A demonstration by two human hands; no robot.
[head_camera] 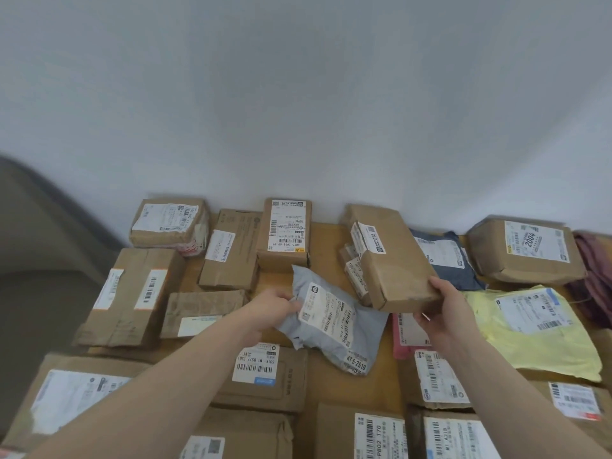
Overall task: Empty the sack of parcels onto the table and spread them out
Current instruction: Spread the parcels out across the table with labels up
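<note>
Parcels cover the wooden table (pixel 326 240) against the wall, mostly flat. The left hand (pixel 275 309) pinches the edge of a grey mailer bag (pixel 334 321) – soft and light, best taken by a corner. The right hand (pixel 447 313) grips the near end of a long brown box (pixel 392 256) – stiff, likely heavier, tilted over smaller boxes. Readable labels: "4T-6-2610" on the bag, "2004" on a far right box (pixel 526 250)
</note>
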